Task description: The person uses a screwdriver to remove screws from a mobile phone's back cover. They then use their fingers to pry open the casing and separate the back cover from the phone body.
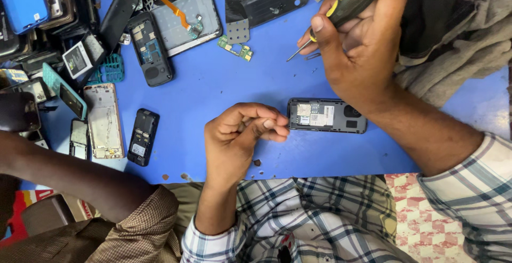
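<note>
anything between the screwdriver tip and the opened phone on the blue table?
Nothing visible. The right hand holds the screwdriver above the opened phone, with only bare blue table between. The left hand sits at the phone's left end.

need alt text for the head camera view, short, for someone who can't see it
Seen from above, a person's right hand holds a yellow-and-black screwdriver over an opened dark phone on a blue table, while the left hand pinches its fingertips together beside the phone. Phone parts, casings and circuit boards lie heaped at the upper left, and another person's arm reaches in at lower left.
</note>
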